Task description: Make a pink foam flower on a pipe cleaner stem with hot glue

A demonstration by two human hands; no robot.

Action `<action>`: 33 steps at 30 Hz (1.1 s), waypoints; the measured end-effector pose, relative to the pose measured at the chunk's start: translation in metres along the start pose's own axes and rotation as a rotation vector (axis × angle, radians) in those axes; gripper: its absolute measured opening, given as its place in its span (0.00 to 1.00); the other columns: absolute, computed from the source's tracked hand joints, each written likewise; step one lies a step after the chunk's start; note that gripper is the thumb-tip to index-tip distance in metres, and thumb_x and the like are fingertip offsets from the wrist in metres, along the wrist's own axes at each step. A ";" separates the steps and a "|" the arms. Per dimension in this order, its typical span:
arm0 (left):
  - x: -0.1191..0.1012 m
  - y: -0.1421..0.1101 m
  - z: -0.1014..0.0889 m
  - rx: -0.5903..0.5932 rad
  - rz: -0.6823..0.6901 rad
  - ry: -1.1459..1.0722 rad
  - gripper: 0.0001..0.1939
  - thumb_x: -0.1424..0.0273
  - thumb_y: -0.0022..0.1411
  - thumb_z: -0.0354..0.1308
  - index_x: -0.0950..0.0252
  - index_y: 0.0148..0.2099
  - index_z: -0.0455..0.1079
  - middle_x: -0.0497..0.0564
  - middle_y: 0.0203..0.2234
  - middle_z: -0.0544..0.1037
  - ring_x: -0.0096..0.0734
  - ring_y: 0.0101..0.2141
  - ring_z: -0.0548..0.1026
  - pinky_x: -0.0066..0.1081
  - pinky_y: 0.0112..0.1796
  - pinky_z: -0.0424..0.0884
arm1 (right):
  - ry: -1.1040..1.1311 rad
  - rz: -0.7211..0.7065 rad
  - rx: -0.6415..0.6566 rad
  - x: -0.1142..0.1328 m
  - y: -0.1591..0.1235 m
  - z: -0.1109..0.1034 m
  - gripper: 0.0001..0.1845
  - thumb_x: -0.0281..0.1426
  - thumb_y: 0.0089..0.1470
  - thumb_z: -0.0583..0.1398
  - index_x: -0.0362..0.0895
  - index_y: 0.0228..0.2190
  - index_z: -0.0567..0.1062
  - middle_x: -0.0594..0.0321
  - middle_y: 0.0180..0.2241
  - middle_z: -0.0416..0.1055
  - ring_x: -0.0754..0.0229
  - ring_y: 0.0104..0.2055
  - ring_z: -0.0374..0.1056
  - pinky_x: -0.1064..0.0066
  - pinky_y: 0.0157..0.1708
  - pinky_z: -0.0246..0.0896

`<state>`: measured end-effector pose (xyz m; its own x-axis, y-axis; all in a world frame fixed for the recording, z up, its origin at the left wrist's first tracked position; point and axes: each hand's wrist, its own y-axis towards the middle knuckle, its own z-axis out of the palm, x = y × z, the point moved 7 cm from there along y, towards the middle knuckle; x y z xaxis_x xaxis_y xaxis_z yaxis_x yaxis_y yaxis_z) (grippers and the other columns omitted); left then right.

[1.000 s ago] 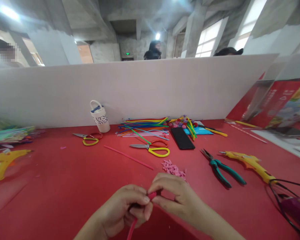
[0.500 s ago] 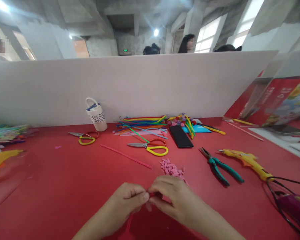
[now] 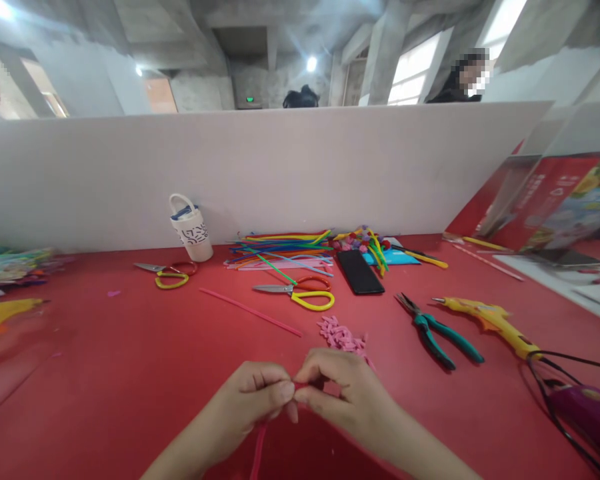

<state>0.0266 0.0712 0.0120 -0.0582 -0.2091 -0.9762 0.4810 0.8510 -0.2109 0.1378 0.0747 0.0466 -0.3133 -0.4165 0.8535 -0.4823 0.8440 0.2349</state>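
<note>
One pink-red pipe cleaner [image 3: 258,453] pinched between left hand [image 3: 253,400] and right hand [image 3: 345,387], each grip closed on it, tail hanging below left. Red lump at fingertips, clear 1 s ago, now mostly covered.

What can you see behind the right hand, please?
Beyond the right hand, a heap of short pink pieces lies on the red tabletop. Whatever the hand covers, perhaps more of the heap, cannot be seen.

Pieces [image 3: 340,333] lie behind the right hand [image 3: 350,390], pliers [image 3: 424,324] to its right, and probably a glue gun [image 3: 4,316] far left.
</note>
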 end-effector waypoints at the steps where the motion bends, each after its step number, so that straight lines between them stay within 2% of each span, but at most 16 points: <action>1: 0.000 0.000 -0.001 -0.001 0.000 0.005 0.20 0.55 0.51 0.58 0.68 0.22 0.72 0.38 0.11 0.52 0.20 0.16 0.47 0.27 0.19 0.41 | 0.030 0.021 -0.001 -0.001 0.001 0.000 0.04 0.25 0.48 0.60 0.42 0.23 0.74 0.68 0.22 0.69 0.67 0.24 0.62 0.78 0.25 0.54; 5: 0.005 0.002 -0.004 0.008 -0.016 0.007 0.18 0.57 0.52 0.58 0.69 0.23 0.73 0.39 0.11 0.53 0.20 0.15 0.47 0.28 0.20 0.41 | 0.048 0.054 -0.019 -0.002 0.001 0.000 0.05 0.22 0.45 0.60 0.42 0.22 0.75 0.69 0.21 0.68 0.69 0.24 0.61 0.79 0.25 0.53; 14: 0.013 0.003 -0.002 0.077 -0.019 -0.094 0.17 0.59 0.52 0.58 0.69 0.23 0.75 0.40 0.09 0.55 0.19 0.14 0.48 0.28 0.19 0.41 | 0.083 0.052 -0.054 -0.006 -0.002 0.003 0.04 0.22 0.44 0.61 0.42 0.22 0.72 0.70 0.20 0.66 0.69 0.23 0.60 0.79 0.24 0.52; 19: 0.010 0.003 -0.003 0.004 0.003 -0.111 0.16 0.60 0.54 0.58 0.68 0.24 0.73 0.39 0.10 0.54 0.18 0.14 0.47 0.25 0.18 0.42 | 0.170 0.039 -0.046 -0.005 0.002 0.001 0.02 0.25 0.47 0.59 0.42 0.25 0.72 0.68 0.22 0.69 0.67 0.25 0.64 0.77 0.26 0.57; 22: 0.011 0.004 -0.003 -0.031 -0.014 -0.134 0.15 0.61 0.56 0.55 0.67 0.27 0.72 0.41 0.10 0.62 0.17 0.11 0.51 0.24 0.15 0.45 | 0.225 0.044 -0.050 -0.007 0.006 -0.002 0.04 0.26 0.48 0.57 0.42 0.29 0.72 0.66 0.25 0.71 0.65 0.27 0.67 0.75 0.29 0.61; 25: 0.012 0.004 0.000 -0.012 -0.043 -0.148 0.14 0.62 0.57 0.54 0.68 0.28 0.73 0.46 0.13 0.69 0.16 0.09 0.55 0.23 0.13 0.46 | 0.226 0.058 -0.076 -0.010 0.007 -0.006 0.04 0.25 0.48 0.56 0.42 0.27 0.72 0.66 0.24 0.70 0.65 0.26 0.65 0.74 0.28 0.61; 27: 0.012 0.004 0.001 0.000 -0.058 -0.157 0.14 0.64 0.57 0.54 0.69 0.28 0.74 0.44 0.11 0.67 0.14 0.09 0.52 0.22 0.13 0.43 | 0.219 0.063 -0.083 -0.012 0.006 -0.007 0.05 0.24 0.47 0.57 0.42 0.28 0.72 0.65 0.25 0.70 0.66 0.27 0.65 0.75 0.29 0.60; 30: 0.012 0.003 0.002 0.004 -0.067 -0.199 0.14 0.66 0.56 0.55 0.69 0.26 0.74 0.39 0.09 0.57 0.14 0.11 0.45 0.21 0.14 0.39 | 0.224 0.059 -0.068 -0.012 0.006 -0.007 0.06 0.24 0.46 0.58 0.43 0.29 0.74 0.65 0.27 0.71 0.66 0.28 0.66 0.75 0.30 0.61; 33: 0.011 0.002 0.002 -0.007 -0.060 -0.246 0.14 0.67 0.57 0.53 0.70 0.26 0.74 0.39 0.09 0.56 0.15 0.11 0.44 0.21 0.14 0.40 | 0.245 0.061 -0.048 -0.012 0.006 -0.006 0.04 0.25 0.48 0.58 0.42 0.27 0.74 0.65 0.25 0.71 0.66 0.27 0.66 0.75 0.29 0.62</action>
<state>0.0288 0.0700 0.0007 0.1288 -0.3696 -0.9202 0.4772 0.8365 -0.2692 0.1434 0.0865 0.0405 -0.1300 -0.2744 0.9528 -0.4270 0.8828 0.1959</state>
